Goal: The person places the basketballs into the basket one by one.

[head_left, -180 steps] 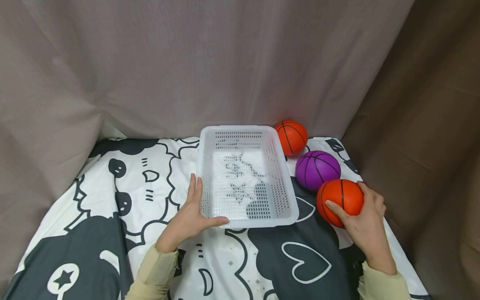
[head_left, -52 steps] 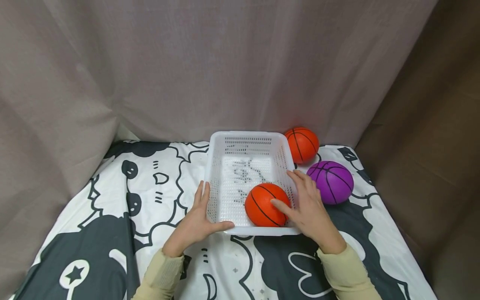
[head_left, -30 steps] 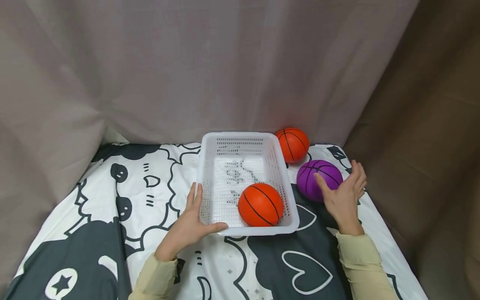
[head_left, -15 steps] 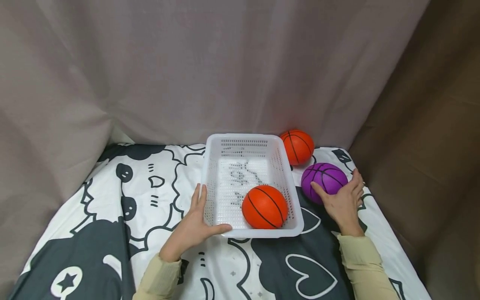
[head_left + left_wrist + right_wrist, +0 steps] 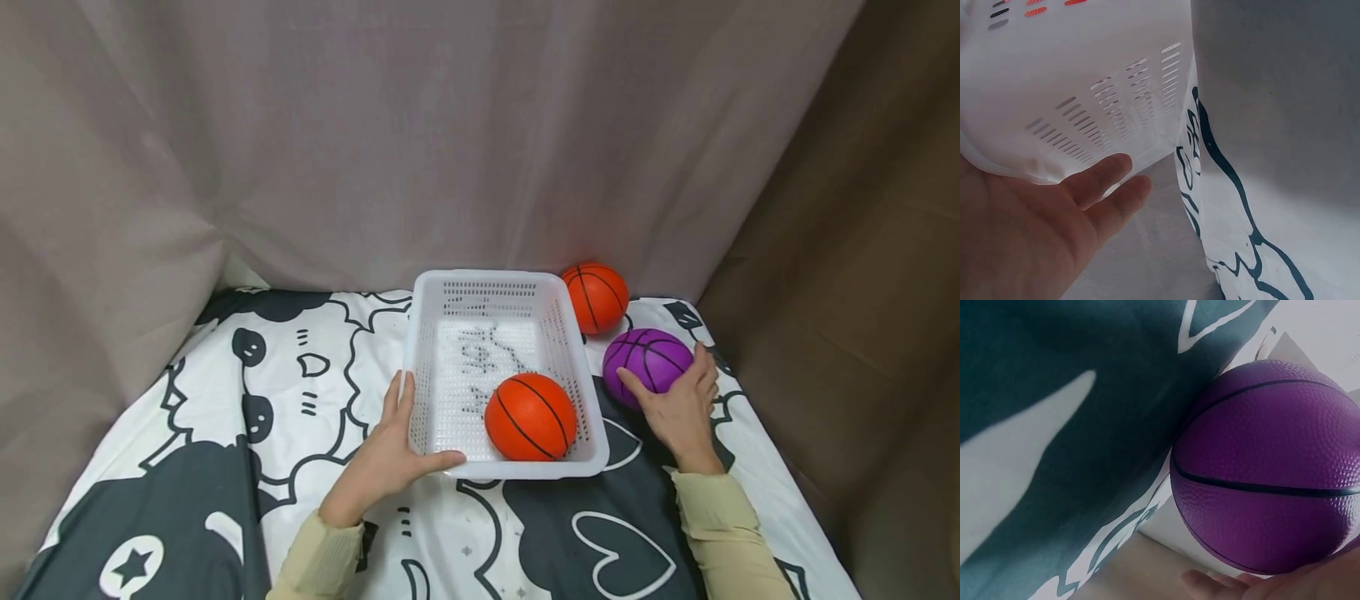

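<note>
A white perforated plastic basket point(image 5: 513, 471) sits on the patterned cloth. Inside its near right corner lies an orange mini basketball point(image 5: 530, 417). With fingers nearly straight along the basket's outer left wall, my left hand point(image 5: 378, 462) rests at the near left corner, thumb over the front rim. In the left wrist view two fingertips point(image 5: 1122, 165) lie by the slotted wall point(image 5: 1110, 112). To the right of the basket, my right hand point(image 5: 678, 412) holds a purple mini basketball point(image 5: 648, 358), thumb on its near side and fingers round its right side. The right wrist view shows the purple ball point(image 5: 1266, 469) close beside the cloth.
A second orange ball point(image 5: 596, 297) lies at the basket's far right corner, against the grey-brown curtain point(image 5: 465, 142). A darker brown curtain point(image 5: 840, 333) hangs along the right edge. Black-and-white cartoon cloth point(image 5: 300, 392) covers the surface.
The right hand brought the near orange ball from the right into the basket and let it go. It then moved right to the purple ball and closed in on it. The left hand stayed at the basket.
</note>
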`<state>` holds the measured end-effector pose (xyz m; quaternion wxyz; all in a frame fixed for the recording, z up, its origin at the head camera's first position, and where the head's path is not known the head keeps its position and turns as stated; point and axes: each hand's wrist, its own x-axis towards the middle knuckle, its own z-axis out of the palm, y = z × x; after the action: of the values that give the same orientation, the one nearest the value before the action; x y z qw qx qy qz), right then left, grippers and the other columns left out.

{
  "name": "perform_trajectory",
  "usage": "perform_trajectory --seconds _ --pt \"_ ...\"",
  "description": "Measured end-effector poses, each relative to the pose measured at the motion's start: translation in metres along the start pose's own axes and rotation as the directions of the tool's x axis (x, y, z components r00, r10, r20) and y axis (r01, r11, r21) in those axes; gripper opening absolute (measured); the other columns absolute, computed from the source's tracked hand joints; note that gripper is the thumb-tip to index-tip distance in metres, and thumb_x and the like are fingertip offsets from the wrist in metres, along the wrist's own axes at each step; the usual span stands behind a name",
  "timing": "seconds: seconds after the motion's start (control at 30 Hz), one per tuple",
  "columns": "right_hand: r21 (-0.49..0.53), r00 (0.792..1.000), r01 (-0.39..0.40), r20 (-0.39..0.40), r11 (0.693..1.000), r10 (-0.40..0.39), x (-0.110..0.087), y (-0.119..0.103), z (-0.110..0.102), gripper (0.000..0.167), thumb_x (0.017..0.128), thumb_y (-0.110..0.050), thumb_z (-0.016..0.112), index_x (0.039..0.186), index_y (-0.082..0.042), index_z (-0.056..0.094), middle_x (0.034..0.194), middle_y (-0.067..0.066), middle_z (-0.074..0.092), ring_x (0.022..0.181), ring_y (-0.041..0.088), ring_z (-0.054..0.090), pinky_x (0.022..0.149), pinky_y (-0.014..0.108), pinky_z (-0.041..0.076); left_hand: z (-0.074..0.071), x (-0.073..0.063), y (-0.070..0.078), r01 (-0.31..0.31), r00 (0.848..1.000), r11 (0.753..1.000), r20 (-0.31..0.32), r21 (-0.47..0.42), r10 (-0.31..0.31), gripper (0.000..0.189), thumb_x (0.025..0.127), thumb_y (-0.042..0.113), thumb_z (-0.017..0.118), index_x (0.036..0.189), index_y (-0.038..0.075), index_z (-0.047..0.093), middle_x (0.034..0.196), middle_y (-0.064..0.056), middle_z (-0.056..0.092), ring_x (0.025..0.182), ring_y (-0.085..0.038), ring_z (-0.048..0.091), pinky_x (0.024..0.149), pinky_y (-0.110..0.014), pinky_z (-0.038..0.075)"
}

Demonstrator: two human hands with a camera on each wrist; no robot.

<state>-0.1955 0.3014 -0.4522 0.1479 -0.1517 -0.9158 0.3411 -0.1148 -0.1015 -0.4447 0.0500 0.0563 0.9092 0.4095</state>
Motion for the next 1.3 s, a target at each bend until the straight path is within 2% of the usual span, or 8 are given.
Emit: perform_trajectory --seconds 0.27,0.53,0.77,1.03,1.3 --pt "-0.016 0.999 -0.025 0.037 1.0 0.026 0.002 -0.002 0.003 0.118 0.075 -0.066 0.069 0.155 -0.015 -0.002 0.153 0.023 0.01 0.136 0.046 0.017 0.097 0.07 0.033 -0.001 0.0 0.001 0.003 1.0 1.0 0.002 0.008 -0.003 0.135 0.062 0.072 0.077 0.156 0.021 -0.005 0.162 0.001 -0.013 0.128 -0.042 0.045 0.096 -0.05 0.046" --pt "0.019 1.0 -0.027 0.001 0.999 0.027 0.005 -0.005 0.002 0.113 0.076 -0.065 0.068 0.154 -0.013 0.006 0.151 0.022 0.015 0.137 0.042 0.017 0.098 0.068 0.035 0.0 0.001 0.003 0.013 1.0 1.0 0.002 -0.003 -0.013 0.137 0.059 0.074 0.076 0.156 0.023 -0.006 0.161 0.005 -0.016 0.133 -0.043 0.038 0.098 -0.052 0.044" --pt "0.036 0.999 -0.046 -0.012 0.998 0.046 0.005 -0.007 -0.003 0.111 0.077 -0.065 0.068 0.154 -0.014 0.006 0.151 0.021 0.016 0.138 0.041 0.019 0.098 0.067 0.036 0.0 0.001 0.004 0.0 1.0 1.0 0.004 0.011 0.0 0.135 0.061 0.073 0.076 0.156 0.022 -0.006 0.161 0.003 -0.016 0.13 -0.046 0.04 0.096 -0.054 0.045" --pt "0.104 0.996 0.022 -0.09 0.994 -0.013 0.006 -0.019 -0.012 0.108 0.075 -0.062 0.073 0.153 -0.018 0.012 0.148 0.018 0.019 0.137 0.037 0.025 0.102 0.062 0.035 -0.001 0.0 0.003 -0.001 1.0 1.0 0.009 0.011 0.001 0.136 0.061 0.076 0.074 0.156 0.022 -0.007 0.161 0.004 -0.016 0.129 -0.045 0.042 0.095 -0.052 0.046" --pt "0.164 0.992 0.09 -0.102 0.982 -0.074 0.015 -0.05 -0.019 0.106 0.073 -0.063 0.074 0.153 -0.025 0.015 0.15 0.01 0.019 0.137 0.032 0.026 0.102 0.06 0.037 -0.001 0.0 0.001 0.0 1.0 1.0 0.011 -0.001 0.0 0.136 0.061 0.073 0.076 0.156 0.02 -0.006 0.161 0.002 -0.016 0.129 -0.043 0.043 0.099 -0.051 0.043"
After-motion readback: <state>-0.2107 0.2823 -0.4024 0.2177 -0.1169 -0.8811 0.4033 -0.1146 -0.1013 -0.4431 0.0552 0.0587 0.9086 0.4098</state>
